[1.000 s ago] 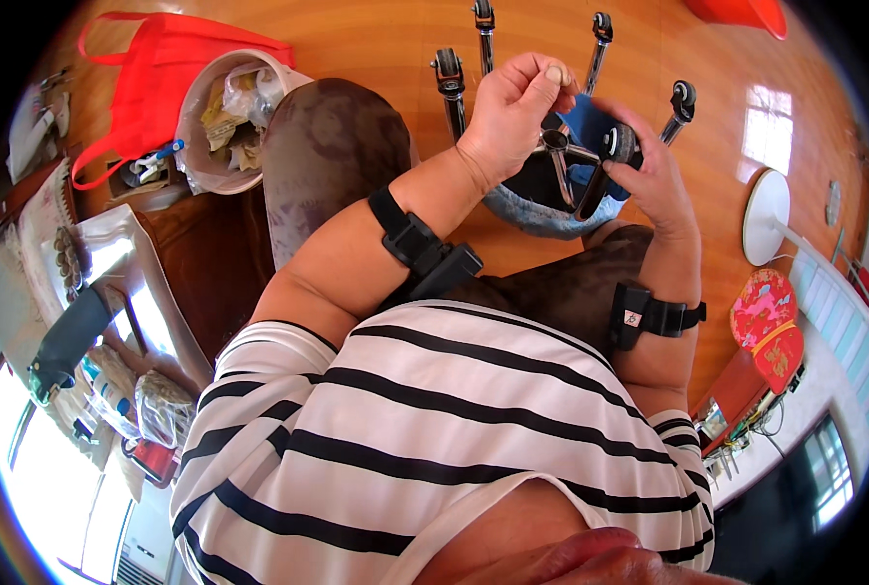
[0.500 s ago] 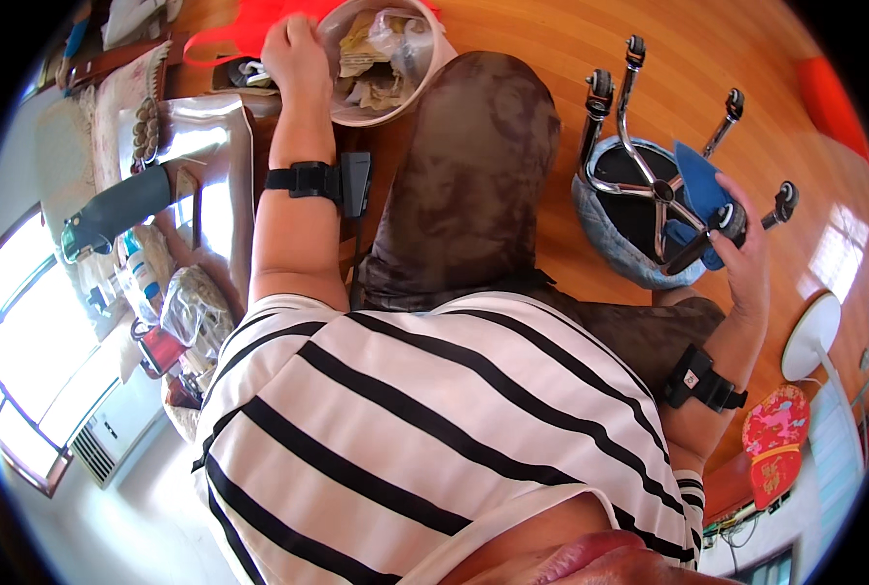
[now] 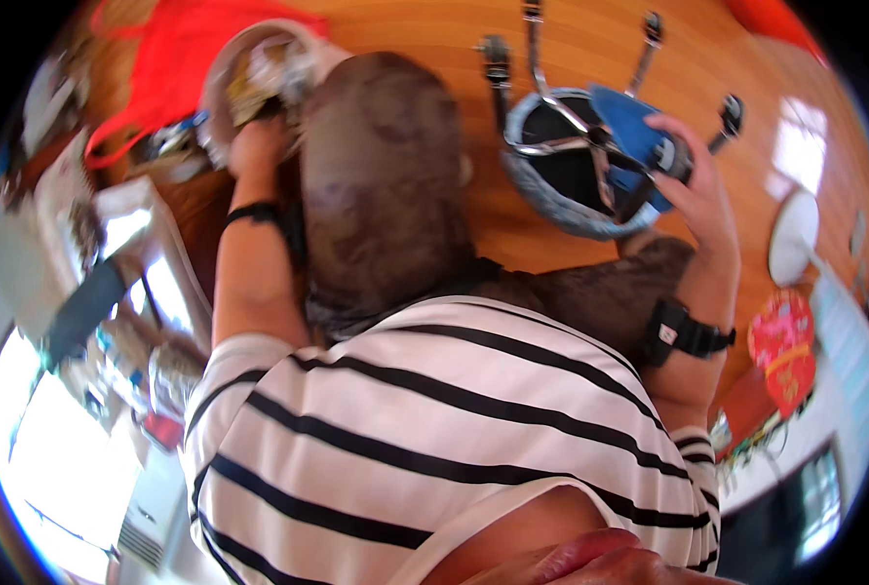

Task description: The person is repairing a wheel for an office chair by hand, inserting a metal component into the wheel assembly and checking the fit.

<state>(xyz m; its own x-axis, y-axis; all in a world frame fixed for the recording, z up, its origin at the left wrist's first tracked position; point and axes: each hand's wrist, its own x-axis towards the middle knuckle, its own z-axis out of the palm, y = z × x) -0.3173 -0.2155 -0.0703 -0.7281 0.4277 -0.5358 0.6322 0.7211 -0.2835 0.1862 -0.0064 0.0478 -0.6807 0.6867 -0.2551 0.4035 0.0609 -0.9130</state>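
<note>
On the wooden floor point(image 3: 434, 29), beyond the folded right leg point(image 3: 600, 292), lies an upturned stool point(image 3: 551, 200); the right hand point(image 3: 702, 190) curls its fingers around one caster point(image 3: 670, 156). At the near rim of the bin point(image 3: 212, 93), blur hides whether the left hand point(image 3: 259, 148) grips anything. Single-handed support could let the stool swivel; a snagged wrist might tip the bin.

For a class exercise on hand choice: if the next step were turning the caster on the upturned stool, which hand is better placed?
Probably the right hand: it grips that caster, while the left hand is away at the bin.
</note>
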